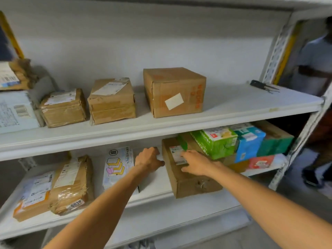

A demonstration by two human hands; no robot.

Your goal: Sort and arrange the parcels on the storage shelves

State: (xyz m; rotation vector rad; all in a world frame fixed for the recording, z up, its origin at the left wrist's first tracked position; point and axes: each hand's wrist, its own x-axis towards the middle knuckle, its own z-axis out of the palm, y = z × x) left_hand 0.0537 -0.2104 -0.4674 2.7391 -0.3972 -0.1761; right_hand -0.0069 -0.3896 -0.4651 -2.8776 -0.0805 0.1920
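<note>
A long brown cardboard box (188,184) with a white label lies on the lower shelf (152,209), its near end jutting over the front edge. My right hand (195,164) rests flat on its top, fingers spread over the label. My left hand (149,159) is beside the box's left side with fingers curled and the thumb tip touching that side; whether it holds anything is hidden. Under my left forearm lies a white parcel (143,184).
Right of the box sit green (215,142), blue (249,142) and teal (274,141) cartons. A toast-printed bag (118,164) and taped brown parcels (70,184) lie left. The upper shelf (233,105) holds three brown boxes (174,92) and a black tool (262,85). A person (316,69) stands at right.
</note>
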